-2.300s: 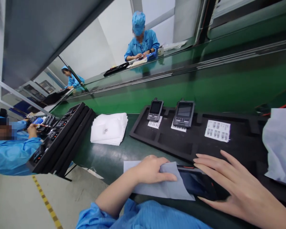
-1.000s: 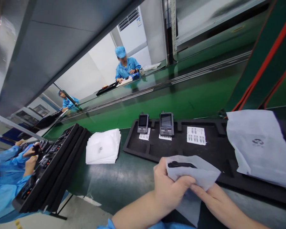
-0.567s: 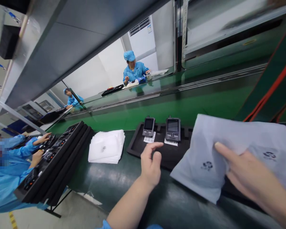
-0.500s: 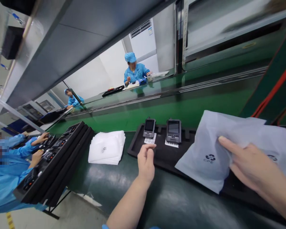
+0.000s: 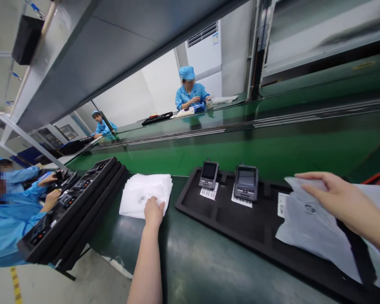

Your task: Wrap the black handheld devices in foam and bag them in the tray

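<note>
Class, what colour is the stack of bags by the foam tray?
The stack of bags is white, best seen in the head view.

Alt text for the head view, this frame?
A person's left hand touches a stack of white bags on a green bench, while the right hand holds a pale bag over a black foam tray with two handheld devices. A co-worker in blue sits at far left.
</note>
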A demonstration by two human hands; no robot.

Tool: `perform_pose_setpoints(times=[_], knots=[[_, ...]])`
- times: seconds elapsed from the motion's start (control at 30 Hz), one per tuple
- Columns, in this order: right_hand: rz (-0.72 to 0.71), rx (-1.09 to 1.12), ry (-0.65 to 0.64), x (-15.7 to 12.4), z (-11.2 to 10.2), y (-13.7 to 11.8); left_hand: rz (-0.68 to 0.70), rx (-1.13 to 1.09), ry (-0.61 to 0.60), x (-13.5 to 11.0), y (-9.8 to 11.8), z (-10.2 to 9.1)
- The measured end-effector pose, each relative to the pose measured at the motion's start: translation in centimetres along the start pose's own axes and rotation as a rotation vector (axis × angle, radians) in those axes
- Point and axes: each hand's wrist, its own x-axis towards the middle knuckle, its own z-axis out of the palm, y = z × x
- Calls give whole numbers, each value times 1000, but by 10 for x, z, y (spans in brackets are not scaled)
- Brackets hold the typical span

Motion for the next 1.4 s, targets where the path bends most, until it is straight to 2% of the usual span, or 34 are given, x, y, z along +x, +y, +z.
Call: perform_pose_setpoints(times=[0.1,0.2,0.27,0.4,0.5,0.73,0.83,0.97,1.17,1.27,1.4], knots=[[-97,-178,-56,14,6,-27,9,67,-39,2,-2,9],[-256,-404,-250,35,22,-50,23,102,-53,4,-3,11],[-311,-485,-351,48,36,-58,25,116,-46,5,-2,9],[-504,-582,-462,61,61,-64,33,137,12,3,1,3],[-627,-600,-588,68,70,-66,42,149,43,2,3,1],[-756,-632,-782,87,61,-58,67,165,50,1,5,3],[-808,-624,-813,91,58,-49,87,160,53,1,4,5],[-850,-629,-775,90,61,-41,96,151,75,0,2,8],[-954,-694,-760,84,61,-43,106,143,117,-2,0,13],[-958,-740,-756,84,52,-51,112,142,134,-1,-1,14],[-999,-741,-711,74,25,-60,138,121,145,1,-3,13]])
